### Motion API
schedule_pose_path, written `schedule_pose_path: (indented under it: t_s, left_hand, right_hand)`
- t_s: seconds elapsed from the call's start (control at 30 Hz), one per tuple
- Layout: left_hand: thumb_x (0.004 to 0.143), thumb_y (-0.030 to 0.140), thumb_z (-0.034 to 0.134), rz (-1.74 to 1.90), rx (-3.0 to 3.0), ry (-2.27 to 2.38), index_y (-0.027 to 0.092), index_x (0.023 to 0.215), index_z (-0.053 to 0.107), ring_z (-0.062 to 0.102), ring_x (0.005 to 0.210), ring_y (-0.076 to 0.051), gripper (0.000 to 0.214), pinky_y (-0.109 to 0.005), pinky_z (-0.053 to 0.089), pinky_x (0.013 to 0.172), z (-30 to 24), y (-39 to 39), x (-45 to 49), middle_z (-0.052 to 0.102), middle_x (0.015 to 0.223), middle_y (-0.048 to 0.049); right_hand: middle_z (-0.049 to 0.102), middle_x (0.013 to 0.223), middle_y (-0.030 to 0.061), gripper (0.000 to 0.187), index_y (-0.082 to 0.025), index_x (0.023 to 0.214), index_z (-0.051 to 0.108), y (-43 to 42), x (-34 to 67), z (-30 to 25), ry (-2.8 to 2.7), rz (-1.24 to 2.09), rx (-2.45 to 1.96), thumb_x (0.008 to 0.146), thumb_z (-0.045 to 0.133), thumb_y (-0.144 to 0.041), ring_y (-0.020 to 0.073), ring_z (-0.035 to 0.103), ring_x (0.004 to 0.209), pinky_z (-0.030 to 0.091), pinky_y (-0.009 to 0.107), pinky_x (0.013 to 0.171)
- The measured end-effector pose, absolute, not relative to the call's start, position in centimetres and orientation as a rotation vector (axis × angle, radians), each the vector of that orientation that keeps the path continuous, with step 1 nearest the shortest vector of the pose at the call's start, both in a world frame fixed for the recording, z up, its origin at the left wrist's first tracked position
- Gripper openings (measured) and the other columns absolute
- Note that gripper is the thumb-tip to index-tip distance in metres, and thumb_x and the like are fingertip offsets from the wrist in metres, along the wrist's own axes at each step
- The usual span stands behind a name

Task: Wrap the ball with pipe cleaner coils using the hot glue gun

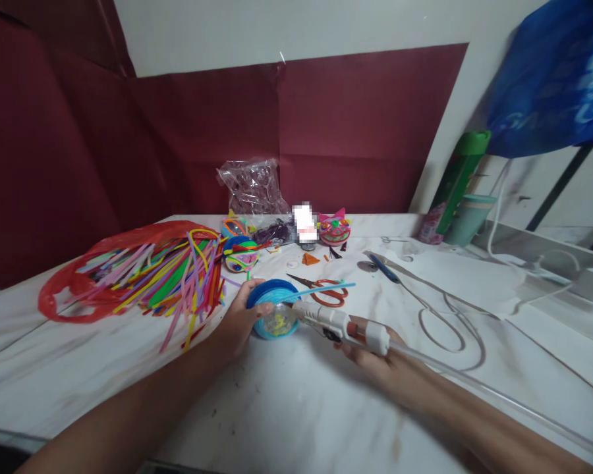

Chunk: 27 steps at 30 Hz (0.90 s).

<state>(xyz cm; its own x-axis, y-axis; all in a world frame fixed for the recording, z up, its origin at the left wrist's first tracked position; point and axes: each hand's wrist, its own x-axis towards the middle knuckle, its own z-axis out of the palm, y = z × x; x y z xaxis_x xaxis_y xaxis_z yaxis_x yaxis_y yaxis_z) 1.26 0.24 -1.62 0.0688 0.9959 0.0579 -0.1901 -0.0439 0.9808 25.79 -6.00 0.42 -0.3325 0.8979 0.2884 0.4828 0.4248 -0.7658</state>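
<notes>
My left hand [247,315] grips a round clear plastic ball [278,320] partly wound with dark and light blue pipe cleaners. One light blue pipe cleaner [330,288] sticks out from it to the right. My right hand [370,359] is wrapped round a white hot glue gun [326,317], whose nozzle meets the right side of the ball; whether it touches cannot be made out. A long clear glue stick [454,380] runs out of the gun's rear along my forearm. Orange-handled scissors [329,293] lie just behind the gun.
On the left, many coloured pipe cleaners [163,276] lie on a red plastic bag [74,296]. Finished-looking decorated balls [241,255], a pink one [335,229] and a pixelated item [305,222] stand behind. A white cord [445,342], blue-handled tool [383,266] and green cup [469,220] are at right.
</notes>
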Motion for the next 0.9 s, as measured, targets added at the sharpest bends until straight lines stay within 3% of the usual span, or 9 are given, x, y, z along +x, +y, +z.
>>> schedule_pose_path:
  t_s: [0.43, 0.9]
  left_hand:
    - [0.060, 0.030, 0.073, 1.273, 1.100, 1.068, 0.023, 0.110, 0.056, 0.062, 0.085, -0.024, 0.053, -0.032, 0.046, 0.070, -1.35, 0.12, 1.10, 0.064, 0.094, -0.0027]
    - [0.059, 0.031, 0.074, 1.256, 1.095, 1.051, 0.023, 0.115, 0.051, 0.063, 0.081, -0.023, 0.061, -0.029, 0.046, 0.064, -1.15, 0.06, 1.07, 0.065, 0.093, -0.0029]
  right_hand:
    - [0.058, 0.062, 0.0026, 0.020, -0.020, 0.072, 0.058, -6.08, 26.40, 0.25, -1.931, 0.792, -1.236, 0.078, 0.046, -0.035, 0.0187, 0.052, 0.058, 0.039, 0.028, 0.049]
    - [0.064, 0.069, 0.0032, 0.018, -0.020, 0.075, 0.063, -6.16, 26.50, 0.24, -1.961, 0.697, -1.204, 0.081, 0.048, -0.029, 0.0200, 0.058, 0.065, 0.047, 0.027, 0.055]
